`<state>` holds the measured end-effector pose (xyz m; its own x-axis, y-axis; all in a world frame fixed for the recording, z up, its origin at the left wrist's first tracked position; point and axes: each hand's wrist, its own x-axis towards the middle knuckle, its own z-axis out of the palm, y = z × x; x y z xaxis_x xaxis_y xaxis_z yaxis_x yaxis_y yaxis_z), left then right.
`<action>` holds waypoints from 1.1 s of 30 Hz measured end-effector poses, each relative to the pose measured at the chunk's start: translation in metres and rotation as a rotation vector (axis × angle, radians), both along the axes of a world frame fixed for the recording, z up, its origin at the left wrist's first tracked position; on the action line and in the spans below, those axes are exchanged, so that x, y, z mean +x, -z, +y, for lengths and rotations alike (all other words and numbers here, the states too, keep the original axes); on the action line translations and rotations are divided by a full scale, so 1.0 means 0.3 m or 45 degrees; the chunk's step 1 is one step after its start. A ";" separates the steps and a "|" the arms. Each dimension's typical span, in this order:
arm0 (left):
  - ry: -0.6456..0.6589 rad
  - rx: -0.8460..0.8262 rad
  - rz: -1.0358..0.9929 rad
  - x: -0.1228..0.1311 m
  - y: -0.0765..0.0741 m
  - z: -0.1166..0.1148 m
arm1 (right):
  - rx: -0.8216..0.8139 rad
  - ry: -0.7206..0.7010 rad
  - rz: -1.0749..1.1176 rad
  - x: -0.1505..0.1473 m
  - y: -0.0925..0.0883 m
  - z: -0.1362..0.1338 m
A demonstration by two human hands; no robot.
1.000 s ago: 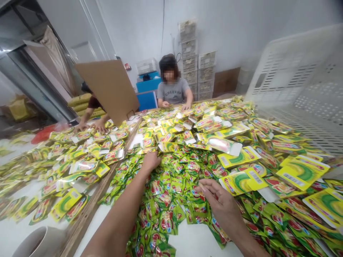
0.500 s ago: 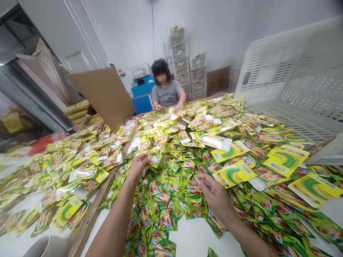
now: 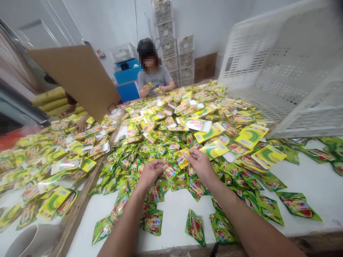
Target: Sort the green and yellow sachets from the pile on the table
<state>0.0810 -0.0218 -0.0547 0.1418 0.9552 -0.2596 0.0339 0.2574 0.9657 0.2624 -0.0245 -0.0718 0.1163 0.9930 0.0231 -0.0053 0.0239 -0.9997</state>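
My left hand pinches a small green sachet with a red fruit picture between thumb and fingertips. Just to its right and slightly higher, my right hand grips a yellow packet by its right end; whether it is a flat carton or a pouch I cannot make out. The two held pieces are close together above a heap of green sachets. Behind them rises a pile of yellow cartons, several with white flaps sticking out.
A white perforated crate lies tilted at the right. A wooden strip divides off more yellow cartons on the left, beside a cardboard sheet. Across the table sits a person in a grey shirt; another person's hands work at the left.
My hands have come together near the middle, with the sachet in the left and the yellow packet now in the right. The view has shifted; the person opposite has raised their hands, holding yellow pieces.
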 end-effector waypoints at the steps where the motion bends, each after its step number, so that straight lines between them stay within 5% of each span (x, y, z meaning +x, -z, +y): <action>1: 0.008 0.004 -0.010 0.001 -0.003 0.002 | 0.008 -0.048 0.024 -0.003 0.000 -0.002; 14: -0.048 0.072 -0.208 0.122 -0.018 0.031 | 0.135 -0.033 -0.358 0.010 -0.052 -0.031; 19: -0.087 0.072 -0.181 0.134 -0.022 0.040 | 0.112 0.213 -0.411 0.072 -0.107 -0.029; 25: 0.076 0.065 -0.115 0.154 -0.038 0.057 | 0.159 -0.182 -0.509 0.137 -0.185 -0.043; 29: 0.096 0.031 -0.218 0.209 -0.054 0.054 | 0.144 -0.210 -0.624 0.148 -0.151 -0.045; 33: 0.079 0.021 -0.172 0.231 -0.057 0.054 | 0.136 -0.094 -0.453 0.175 -0.092 -0.042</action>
<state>0.1505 -0.0055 -0.0375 0.2335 0.9475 -0.2183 -0.0816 0.2428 0.9666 0.3150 -0.0370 -0.0441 0.0103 0.9881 0.1532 0.3359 0.1409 -0.9313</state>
